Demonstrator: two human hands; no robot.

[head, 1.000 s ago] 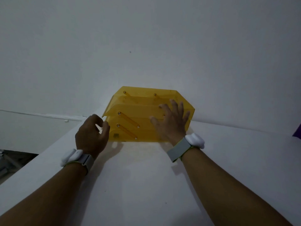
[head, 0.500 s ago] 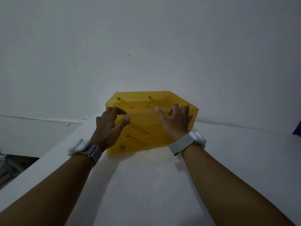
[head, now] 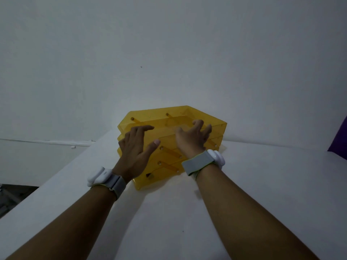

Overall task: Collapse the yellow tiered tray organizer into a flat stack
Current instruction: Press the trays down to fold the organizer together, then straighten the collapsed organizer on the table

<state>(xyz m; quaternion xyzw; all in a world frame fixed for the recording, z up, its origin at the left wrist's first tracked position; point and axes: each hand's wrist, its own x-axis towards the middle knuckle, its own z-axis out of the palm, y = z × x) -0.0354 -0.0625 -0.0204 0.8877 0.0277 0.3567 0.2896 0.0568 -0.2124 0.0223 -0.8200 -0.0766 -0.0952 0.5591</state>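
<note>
The yellow tiered tray organizer (head: 169, 156) stands on the white table (head: 262, 184), its translucent trays stacked in steps and joined by slanted link arms with rivets. My left hand (head: 136, 147) lies against its left side, fingers stretched and thumb apart. My right hand (head: 191, 136) is over the upper tray's front, fingers spread and curled like a claw, a little blurred. Neither hand closes around a part that I can see. Both wrists wear grey bands with white pods.
A white wall (head: 169, 53) rises right behind the organizer. The table's left edge (head: 62, 171) drops off to a dark floor at the lower left. A purple object (head: 339, 139) shows at the right border.
The organizer has turned, its left corner swinging toward me. My left hand moved from beside it up onto its left side. My right hand shifted up toward the top tray.
</note>
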